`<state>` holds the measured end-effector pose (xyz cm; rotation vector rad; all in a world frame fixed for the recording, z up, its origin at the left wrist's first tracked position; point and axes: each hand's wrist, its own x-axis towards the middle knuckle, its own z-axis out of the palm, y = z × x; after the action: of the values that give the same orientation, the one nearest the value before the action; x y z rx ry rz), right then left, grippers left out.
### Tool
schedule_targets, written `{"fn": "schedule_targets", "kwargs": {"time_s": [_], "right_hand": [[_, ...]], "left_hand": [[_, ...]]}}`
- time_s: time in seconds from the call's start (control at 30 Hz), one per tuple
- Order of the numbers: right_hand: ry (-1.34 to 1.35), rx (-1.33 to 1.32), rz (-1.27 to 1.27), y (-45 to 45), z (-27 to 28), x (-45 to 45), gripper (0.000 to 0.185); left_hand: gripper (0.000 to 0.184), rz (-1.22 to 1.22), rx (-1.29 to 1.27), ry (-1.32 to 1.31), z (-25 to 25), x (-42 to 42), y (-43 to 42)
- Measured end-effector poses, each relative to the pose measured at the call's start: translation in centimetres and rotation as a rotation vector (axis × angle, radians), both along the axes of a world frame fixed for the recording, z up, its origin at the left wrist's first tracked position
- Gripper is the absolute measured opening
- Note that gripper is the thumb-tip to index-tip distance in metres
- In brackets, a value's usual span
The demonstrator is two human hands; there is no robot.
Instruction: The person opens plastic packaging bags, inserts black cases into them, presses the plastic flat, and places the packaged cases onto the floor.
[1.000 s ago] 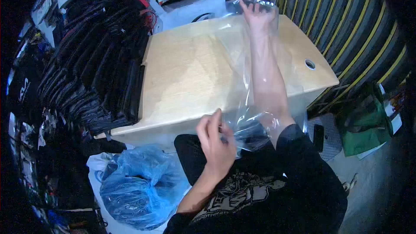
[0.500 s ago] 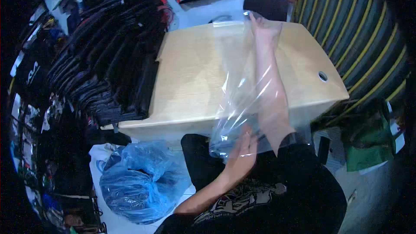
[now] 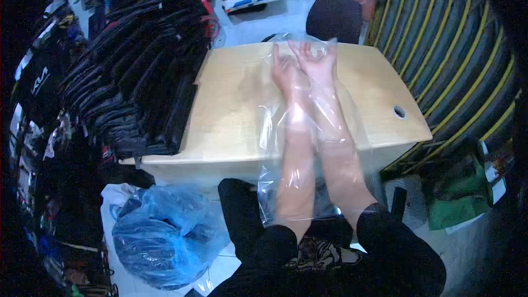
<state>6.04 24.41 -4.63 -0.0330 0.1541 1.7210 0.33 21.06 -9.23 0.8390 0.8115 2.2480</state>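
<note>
A large clear plastic bag (image 3: pixel 269 132) reaches from near my elbows to the far side of the wooden table. Both my forearms are inside it. My left hand (image 3: pixel 286 71) is at the bag's far end, one finger stretched toward its left corner and the other fingers loosely bent. Beside it, my right hand (image 3: pixel 320 67) has its fingers spread, one of them reaching the bag's right corner. The film lies over both hands, and neither grips anything visible. Below them is the light wooden table (image 3: pixel 231 104).
Black folded items, apparently garments (image 3: pixel 137 77), are stacked along the table's left side. A blue plastic bag (image 3: pixel 165 236) sits on the floor at lower left. Rows of dark, yellow-edged items (image 3: pixel 456 49) stand at right. A dark chair back (image 3: pixel 334 17) rises beyond the table.
My left hand has moved from the bag's near end up inside it to the far end, beside my right hand. My right hand's fingers have spread, and the bag now covers both forearms.
</note>
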Motion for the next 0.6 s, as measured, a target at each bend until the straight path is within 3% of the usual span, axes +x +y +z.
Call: {"fn": "schedule_targets", "kwargs": {"time_s": [0.03, 0.1, 0.23, 0.3, 0.37, 0.4, 0.47, 0.6], "right_hand": [[-0.035, 0.009, -0.013, 0.8, -0.3, 0.3, 0.061], [-0.488, 0.535, -0.118, 3.7, -3.2, 2.2, 0.06], [-1.127, 0.824, -0.564, 3.7, -5.4, 4.2, 0.053], [-1.445, 0.941, -0.787, 2.4, -6.4, 4.7, 0.05], [-1.442, 0.54, -0.412, 2.4, -6.1, 4.9, 0.065], [-1.83, 0.427, -0.415, 2.1, -6.0, 4.7, 0.069], [-1.785, 0.323, -0.641, 0.6, -6.1, 4.3, 0.086], [-1.595, 0.401, -0.706, 0.5, -5.5, 3.3, 0.088]], "left_hand": [[0.059, 0.092, -0.031, 0.028, -1.3, -1.4, 2.4], [0.06, 0.177, -0.059, 0.015, -0.6, -2.1, 3.3], [0.056, 0.169, -0.071, -0.141, 4.0, -1.8, 0.1], [0.055, 0.151, -0.011, -0.154, 3.5, -2.5, -0.4], [0.054, 0.113, 0.142, -0.107, 3.1, -3.6, -0.2], [0.051, 0.203, 0.116, 0.129, 2.1, -4.3, 0.5], [0.047, 0.256, 0.091, 0.184, 0.5, -4.9, 0.8], [0.043, 0.287, -0.026, 0.197, -0.4, -5.6, 0.8]]}}
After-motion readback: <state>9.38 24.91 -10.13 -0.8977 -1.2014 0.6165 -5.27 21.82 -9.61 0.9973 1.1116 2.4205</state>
